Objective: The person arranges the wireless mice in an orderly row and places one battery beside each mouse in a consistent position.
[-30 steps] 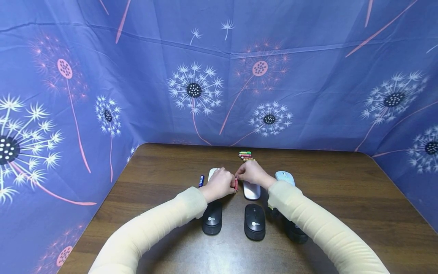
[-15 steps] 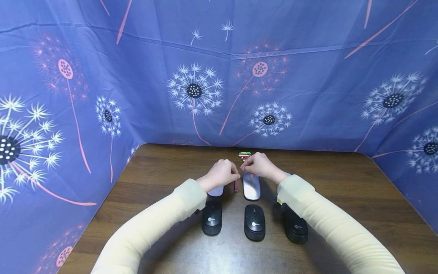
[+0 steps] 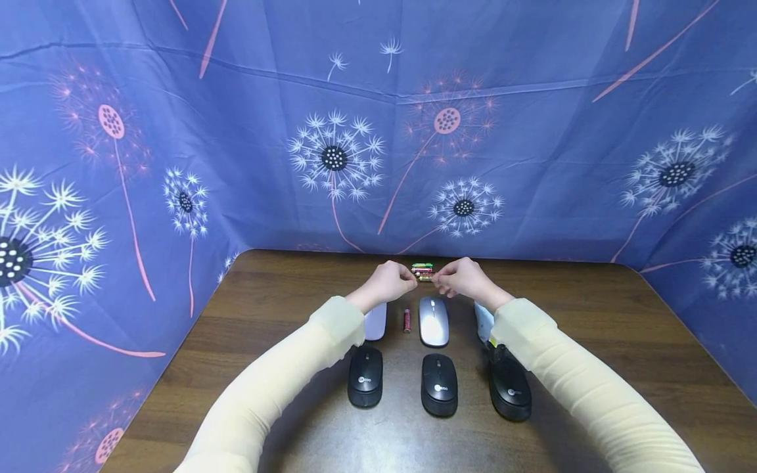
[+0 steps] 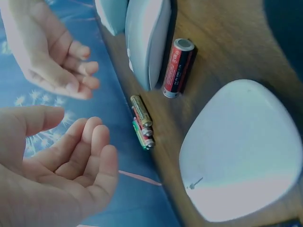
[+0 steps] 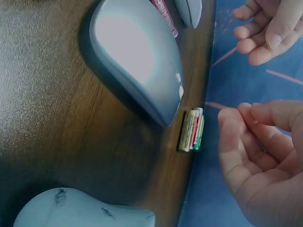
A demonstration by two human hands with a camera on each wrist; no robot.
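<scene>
Zero objects gripped: I read left hand (image 3: 388,282) and right hand (image 3: 466,278) loosely curled, withdrawn toward twelve and two o'clock. Red battery (image 3: 407,320) now lies released at nine o'clock from the silver mouse (image 3: 434,322).

Lavender mouse (image 3: 375,323) partly behind left hand (image 3: 388,284)

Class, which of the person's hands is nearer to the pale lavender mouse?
The left. In the head view, the left hand appears over the far end of the pale lavender mouse, partly hiding it; the right hand is farther right, beyond the grey mouse.
</scene>
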